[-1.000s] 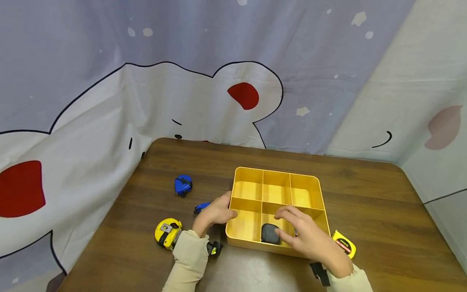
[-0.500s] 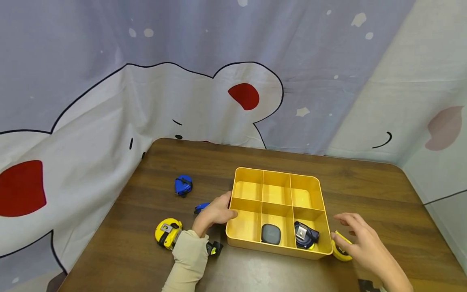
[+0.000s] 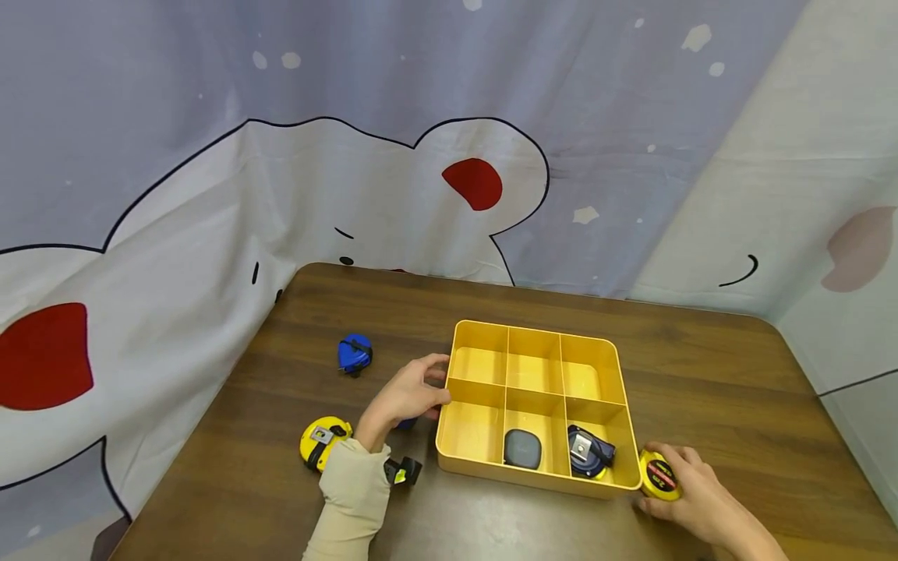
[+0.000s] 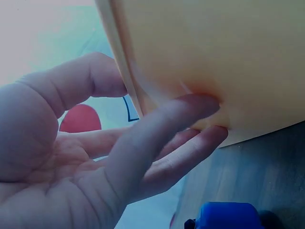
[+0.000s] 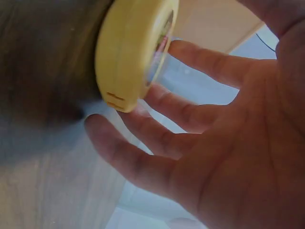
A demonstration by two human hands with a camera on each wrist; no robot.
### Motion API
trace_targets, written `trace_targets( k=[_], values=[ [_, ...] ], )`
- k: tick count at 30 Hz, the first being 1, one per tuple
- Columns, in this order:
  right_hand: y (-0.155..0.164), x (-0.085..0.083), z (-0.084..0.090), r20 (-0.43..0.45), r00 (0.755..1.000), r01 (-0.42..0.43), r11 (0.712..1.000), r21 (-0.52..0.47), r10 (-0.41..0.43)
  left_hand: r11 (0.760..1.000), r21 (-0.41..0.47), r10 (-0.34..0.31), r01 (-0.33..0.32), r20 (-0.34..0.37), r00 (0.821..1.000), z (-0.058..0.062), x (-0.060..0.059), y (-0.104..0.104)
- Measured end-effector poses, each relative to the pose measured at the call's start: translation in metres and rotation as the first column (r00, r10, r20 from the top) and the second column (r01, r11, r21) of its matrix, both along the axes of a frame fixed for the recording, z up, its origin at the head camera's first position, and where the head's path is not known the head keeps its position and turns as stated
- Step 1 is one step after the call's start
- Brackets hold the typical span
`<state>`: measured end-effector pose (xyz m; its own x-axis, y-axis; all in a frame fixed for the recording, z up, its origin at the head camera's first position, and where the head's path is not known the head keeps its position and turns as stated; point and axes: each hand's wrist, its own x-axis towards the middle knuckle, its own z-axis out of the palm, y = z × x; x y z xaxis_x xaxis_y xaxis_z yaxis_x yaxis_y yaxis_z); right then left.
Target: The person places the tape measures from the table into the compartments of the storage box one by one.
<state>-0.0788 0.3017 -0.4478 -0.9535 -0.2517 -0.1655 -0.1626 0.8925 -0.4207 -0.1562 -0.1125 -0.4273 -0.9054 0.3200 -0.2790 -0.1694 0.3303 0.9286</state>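
Observation:
A yellow six-compartment organizer box (image 3: 540, 481) lies on the table. My left hand (image 3: 403, 393) holds its left wall, thumb at the rim and fingers against the outside (image 4: 209, 102). To the box's right, my right hand (image 3: 691, 495) reaches around a yellow tape measure (image 3: 659, 477). In the right wrist view its fingers (image 5: 155, 148) are spread at the tape measure's side, only slightly bent; a firm grip is not visible. The front middle compartment holds a dark grey rounded-square object (image 3: 522, 449). A dark navy tape measure (image 3: 589, 452) with a metal clip lies in the front right one.
Left of the box lie a blue tape measure (image 3: 355, 354) and a yellow tape measure (image 3: 323, 442) with a clip. Another blue object (image 4: 226, 217) sits partly hidden beneath my left hand. A patterned curtain (image 3: 379, 195) hangs behind the wooden table (image 3: 715, 374).
My right hand has moved from over the box to the yellow tape measure on the right, uncovering the front right compartment. My left hand has shifted slightly up along the box wall.

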Motion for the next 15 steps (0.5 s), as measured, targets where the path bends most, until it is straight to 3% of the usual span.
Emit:
trace_targets(
  k=[9, 15],
  values=[
    [0.000, -0.004, -0.012, -0.129, 0.992, -0.005, 1.000, -0.009, 0.004, 0.998, 0.055, -0.025, 0.025, 0.007, 1.000, -0.007, -0.003, -0.004],
    [0.001, -0.003, -0.016, -0.159, 0.987, -0.003, 1.000, -0.009, 0.001, 0.995, 0.096, -0.026, 0.023, 0.026, 0.999, -0.011, -0.004, -0.005]
  ],
)
